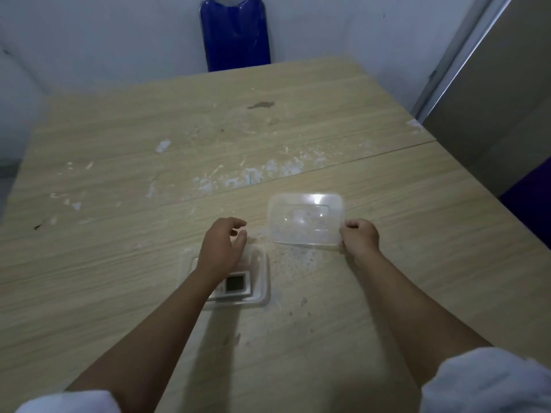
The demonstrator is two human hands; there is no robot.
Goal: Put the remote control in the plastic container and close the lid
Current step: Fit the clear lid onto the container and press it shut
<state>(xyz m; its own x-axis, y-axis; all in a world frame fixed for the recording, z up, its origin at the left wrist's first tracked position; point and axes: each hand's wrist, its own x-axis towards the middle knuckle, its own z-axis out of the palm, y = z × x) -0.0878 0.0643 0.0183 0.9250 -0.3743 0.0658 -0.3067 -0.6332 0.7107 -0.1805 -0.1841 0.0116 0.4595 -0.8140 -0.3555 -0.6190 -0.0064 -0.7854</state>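
Observation:
A clear plastic container [261, 278] lies on the wooden table [119, 263] near its middle. Inside it lies a white remote control [235, 284] with a dark screen, partly hidden by my left forearm. My left hand [222, 248] hovers over the container's far end with its fingers apart and nothing in them. To the right, the clear rectangular lid [305, 219] is tilted up off the table. My right hand [359, 238] grips the lid by its near right corner.
A blue chair back [235, 34] stands behind the table's far edge against a pale wall. A grey panel [492, 99] rises at the right. White scuffs and a dark stain [261, 105] mark the tabletop.

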